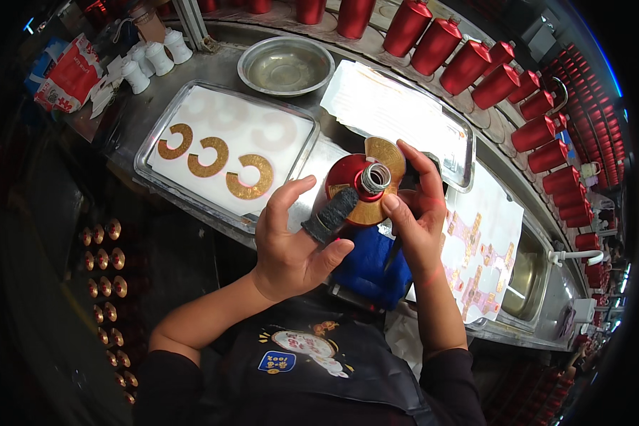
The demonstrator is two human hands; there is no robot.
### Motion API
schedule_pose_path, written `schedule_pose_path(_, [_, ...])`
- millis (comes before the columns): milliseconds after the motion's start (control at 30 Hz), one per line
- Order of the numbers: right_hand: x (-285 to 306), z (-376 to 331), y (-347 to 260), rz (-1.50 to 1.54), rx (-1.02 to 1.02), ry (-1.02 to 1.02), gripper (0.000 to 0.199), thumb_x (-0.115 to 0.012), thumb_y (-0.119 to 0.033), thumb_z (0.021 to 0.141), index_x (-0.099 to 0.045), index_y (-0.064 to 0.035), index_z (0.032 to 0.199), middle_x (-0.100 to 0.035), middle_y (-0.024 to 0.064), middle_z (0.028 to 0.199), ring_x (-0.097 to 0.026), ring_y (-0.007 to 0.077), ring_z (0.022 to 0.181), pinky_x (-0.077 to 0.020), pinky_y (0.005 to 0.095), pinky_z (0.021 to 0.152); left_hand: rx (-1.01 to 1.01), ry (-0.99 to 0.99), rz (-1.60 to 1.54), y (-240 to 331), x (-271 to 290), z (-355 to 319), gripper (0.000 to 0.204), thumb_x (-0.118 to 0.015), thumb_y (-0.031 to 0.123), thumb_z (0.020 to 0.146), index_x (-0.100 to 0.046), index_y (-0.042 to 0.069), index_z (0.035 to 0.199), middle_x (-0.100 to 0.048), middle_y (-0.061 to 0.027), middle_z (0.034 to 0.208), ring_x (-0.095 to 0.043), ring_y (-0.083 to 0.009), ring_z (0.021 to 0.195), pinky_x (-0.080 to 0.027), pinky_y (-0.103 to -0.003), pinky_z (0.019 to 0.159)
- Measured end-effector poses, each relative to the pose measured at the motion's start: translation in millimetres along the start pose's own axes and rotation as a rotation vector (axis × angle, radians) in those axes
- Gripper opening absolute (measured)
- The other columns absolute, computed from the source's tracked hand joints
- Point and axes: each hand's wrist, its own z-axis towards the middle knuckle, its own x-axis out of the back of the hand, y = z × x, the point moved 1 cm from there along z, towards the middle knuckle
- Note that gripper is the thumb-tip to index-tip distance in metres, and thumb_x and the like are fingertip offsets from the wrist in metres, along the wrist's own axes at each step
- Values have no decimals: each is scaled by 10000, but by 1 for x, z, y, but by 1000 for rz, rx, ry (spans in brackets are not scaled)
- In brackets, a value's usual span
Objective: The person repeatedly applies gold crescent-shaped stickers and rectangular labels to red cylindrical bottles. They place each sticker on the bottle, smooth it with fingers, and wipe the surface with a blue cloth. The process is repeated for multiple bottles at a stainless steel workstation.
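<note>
Both hands hold a red bottle (pixel 348 174) with a silver threaded neck, seen from above. A gold ring-shaped label (pixel 385 157) lies around its shoulder. My left hand (pixel 298 238) grips the bottle's left side; a dark fabric cot covers its middle finger (pixel 330 213). My right hand (pixel 415 206) presses the gold label down on the right side, thumb near the neck. Below the bottle lies a blue cloth (pixel 369 266).
A metal tray (pixel 149 153) at left carries white paper with three gold C-shaped labels (pixel 209 157). A round metal bowl (pixel 285 65) stands behind. Rows of red bottles (pixel 468 64) line the back and right. Label sheets (pixel 479 248) lie at right; white caps (pixel 149 60) at upper left.
</note>
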Motion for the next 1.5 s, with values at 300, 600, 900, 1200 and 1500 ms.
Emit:
schedule_pose_path(300, [-2,5,4,87,32,13,528,-675,-79,941,-509,5,1435,-594,94,1333,-623,147,1146,-529,263,922,-30,10,285,33,-14,-4,229,-782,361,817,-761,139,868,-418,-128,1458,-377,-421,1371,-226,-674,1124])
schedule_pose_path(600, [9,7,1,293,-102,-13,553,-632,-40,918,-524,-22,1460,-620,19,1263,-511,6,771,-422,176,676,-80,115,176,50,-27,1,338,-827,261,775,-740,79,1046,-362,-181,1489,-289,-458,1401,-149,-711,1116])
schedule_pose_path(900, [9,9,7,96,55,-31,561,-736,-98,894,-559,-43,1424,-621,15,1262,-493,-18,701,-411,165,607,220,-23,-162,15,-31,28,819,-919,94,655,-492,39,1351,-437,-167,1364,-509,-332,1252,-439,-415,1060])
schedule_pose_path(1200, [6,8,7,135,63,-17,533,-767,-63,879,-614,-62,1390,-638,-19,1245,-421,-51,665,-354,139,578,282,-345,-568,-19,-6,44,937,-970,176,577,-514,67,1388,-457,-117,1384,-474,-267,1332,-418,-410,1115])
schedule_pose_path(1500, [5,6,0,160,10,-3,584,-783,-25,860,-577,-12,1407,-622,34,1318,-545,1,810,-442,167,684,367,-392,-586,-17,0,42,953,-960,170,596,-488,76,1419,-479,-101,1374,-483,-265,1323,-390,-384,1127])
